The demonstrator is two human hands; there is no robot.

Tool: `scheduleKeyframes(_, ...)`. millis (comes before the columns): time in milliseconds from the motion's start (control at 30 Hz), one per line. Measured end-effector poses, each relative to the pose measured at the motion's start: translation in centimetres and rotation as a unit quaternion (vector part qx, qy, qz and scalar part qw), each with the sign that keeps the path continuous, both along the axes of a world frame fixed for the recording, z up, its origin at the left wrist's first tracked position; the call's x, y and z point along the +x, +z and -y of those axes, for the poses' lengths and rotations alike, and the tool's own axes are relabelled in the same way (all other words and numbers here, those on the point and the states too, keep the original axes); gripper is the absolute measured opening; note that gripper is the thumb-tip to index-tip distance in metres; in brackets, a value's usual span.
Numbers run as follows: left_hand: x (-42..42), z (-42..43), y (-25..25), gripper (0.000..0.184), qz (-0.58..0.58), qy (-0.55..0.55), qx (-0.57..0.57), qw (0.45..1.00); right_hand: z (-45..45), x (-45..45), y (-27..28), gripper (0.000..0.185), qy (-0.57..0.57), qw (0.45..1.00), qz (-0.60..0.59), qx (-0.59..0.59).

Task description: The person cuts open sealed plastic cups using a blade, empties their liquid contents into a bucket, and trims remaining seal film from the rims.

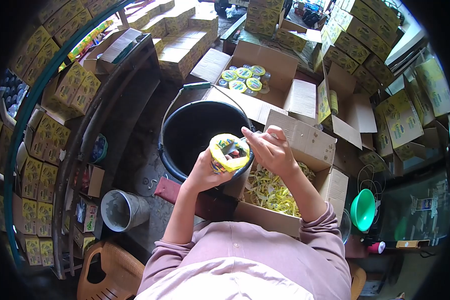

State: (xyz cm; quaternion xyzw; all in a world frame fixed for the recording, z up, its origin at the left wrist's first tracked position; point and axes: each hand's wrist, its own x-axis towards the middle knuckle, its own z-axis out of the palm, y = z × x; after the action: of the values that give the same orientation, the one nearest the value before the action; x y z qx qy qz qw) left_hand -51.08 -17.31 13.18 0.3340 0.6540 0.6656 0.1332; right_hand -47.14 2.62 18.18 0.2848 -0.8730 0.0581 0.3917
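Observation:
My left hand [203, 171] is wrapped around a yellow printed plastic cup [228, 162], tilted so its open top and yellow rim face me. Something reddish shows inside it, too small to name. Close to the cup's right rim is my right hand [272, 152], its index finger stretched and the other fingers curled; whatever sits between its thumb and fingers is hidden. Both hands are over the near right side of a black bucket [177, 131] with a green-gripped wire handle. Below my right forearm, a cardboard box [270, 212] holds many yellow plastic strips [275, 192].
Beyond the bucket, an open carton [265, 55] holds several yellow-lidded cups [242, 77]. A grey bucket [125, 211] stands at left near an orange chair [110, 270]. A green bowl [363, 210] is at right. Stacked yellow cartons [185, 42] line the back and sides.

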Motion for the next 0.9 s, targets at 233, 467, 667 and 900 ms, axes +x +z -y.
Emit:
scheduleKeyframes(233,-0.4,0.6,0.6,0.052,0.098,-0.077,0.045,0.991,-0.1,0.2,-0.3,0.042,0.010,1.000,0.002,-0.001)
scheduleKeyframes(467,-1.7,-0.1,0.5,0.058,-0.134,0.074,-0.007,0.988,-0.3,0.1,0.2,0.030,-0.010,0.999,0.039,0.026)
scheduleKeyframes(667,-1.1,-0.5,0.6,0.054,-0.178,0.142,-0.038,0.973,-0.2,0.0,-0.1,0.025,-0.013,0.998,0.048,0.027)
scheduleKeyframes(900,-0.8,-2.0,-0.7,0.053,-0.214,0.219,-0.036,0.951,0.1,-0.3,-0.6,0.034,-0.012,0.998,0.051,0.021)
